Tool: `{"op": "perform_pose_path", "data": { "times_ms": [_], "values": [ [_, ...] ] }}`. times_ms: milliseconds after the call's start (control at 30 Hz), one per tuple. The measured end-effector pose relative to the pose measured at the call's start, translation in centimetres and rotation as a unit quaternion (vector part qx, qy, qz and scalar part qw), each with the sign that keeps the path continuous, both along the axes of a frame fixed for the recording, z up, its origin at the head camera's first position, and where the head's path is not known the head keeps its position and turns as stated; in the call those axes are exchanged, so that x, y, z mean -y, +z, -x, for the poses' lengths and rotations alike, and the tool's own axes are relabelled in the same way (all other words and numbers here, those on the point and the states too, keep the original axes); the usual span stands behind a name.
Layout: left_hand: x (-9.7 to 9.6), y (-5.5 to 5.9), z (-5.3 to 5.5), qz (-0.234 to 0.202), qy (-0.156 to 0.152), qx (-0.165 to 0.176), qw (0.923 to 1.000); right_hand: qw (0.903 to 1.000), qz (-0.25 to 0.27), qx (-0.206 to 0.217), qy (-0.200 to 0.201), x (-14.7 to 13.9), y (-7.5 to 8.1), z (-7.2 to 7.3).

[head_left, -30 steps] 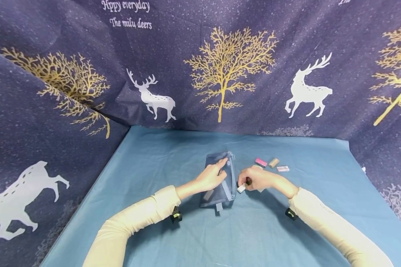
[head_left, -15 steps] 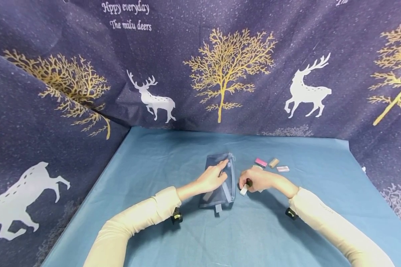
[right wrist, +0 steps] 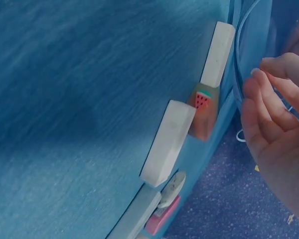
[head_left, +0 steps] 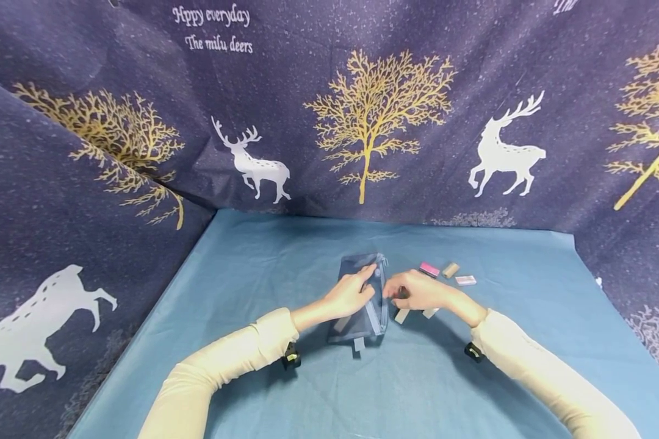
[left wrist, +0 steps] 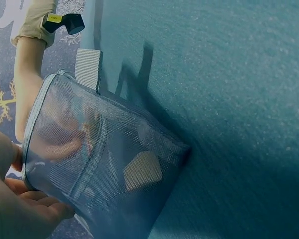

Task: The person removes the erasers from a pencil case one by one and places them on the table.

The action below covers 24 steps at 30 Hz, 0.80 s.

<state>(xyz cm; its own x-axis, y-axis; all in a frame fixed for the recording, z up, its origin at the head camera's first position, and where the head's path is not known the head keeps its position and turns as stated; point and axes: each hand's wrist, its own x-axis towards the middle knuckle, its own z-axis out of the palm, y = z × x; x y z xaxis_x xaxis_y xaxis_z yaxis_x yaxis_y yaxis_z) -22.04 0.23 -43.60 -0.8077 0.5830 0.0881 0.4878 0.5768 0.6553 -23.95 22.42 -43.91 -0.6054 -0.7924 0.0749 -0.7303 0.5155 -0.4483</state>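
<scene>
A blue-grey mesh pouch point(head_left: 357, 292) with a zipped rim stands on the cloth, a pale block point(left wrist: 143, 171) showing through its mesh. My left hand point(head_left: 347, 292) grips it near the rim, with thumb and fingers on either side. At the rim's right side is my right hand point(head_left: 417, 291), its fingers bent; whether they pinch the rim cannot be told. Below that hand lies a white eraser point(right wrist: 218, 54) with a watermelon-print sleeve point(right wrist: 203, 110). Another white eraser point(right wrist: 168, 142) lies beside it.
Further right lie a pink eraser point(head_left: 429, 269), a tan block point(head_left: 450, 269) and a pale pink-white eraser point(head_left: 465, 280). The pouch's grey tab point(head_left: 359, 345) points toward me. A dark printed backdrop point(head_left: 417, 140) rises behind the blue cloth point(head_left: 307, 390).
My right hand has let go of the white eraser, which lies on the cloth, and has shifted left to the pouch's rim. The left hand stays on the pouch.
</scene>
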Motion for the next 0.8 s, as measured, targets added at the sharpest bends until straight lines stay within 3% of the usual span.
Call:
{"op": "perform_pose_path", "data": {
  "times_ms": [133, 567, 800],
  "values": [
    [-0.1, 0.0, 0.0, 0.0, -0.005, 0.006, 1.0, 0.9999, -0.007, 0.008, -0.011, 0.3, 0.0, 0.0],
    [0.0, -0.1, -0.3, -0.019, 0.004, 0.037, 0.9991, 0.999, -0.019, 0.024, 0.032, 2.5, -0.6, -0.2],
    [0.0, -0.2, -0.1, -0.031, 0.008, 0.036, 0.9988, 0.9939, -0.007, 0.102, 0.043, 3.5, -0.8, -0.1]
  ]
}}
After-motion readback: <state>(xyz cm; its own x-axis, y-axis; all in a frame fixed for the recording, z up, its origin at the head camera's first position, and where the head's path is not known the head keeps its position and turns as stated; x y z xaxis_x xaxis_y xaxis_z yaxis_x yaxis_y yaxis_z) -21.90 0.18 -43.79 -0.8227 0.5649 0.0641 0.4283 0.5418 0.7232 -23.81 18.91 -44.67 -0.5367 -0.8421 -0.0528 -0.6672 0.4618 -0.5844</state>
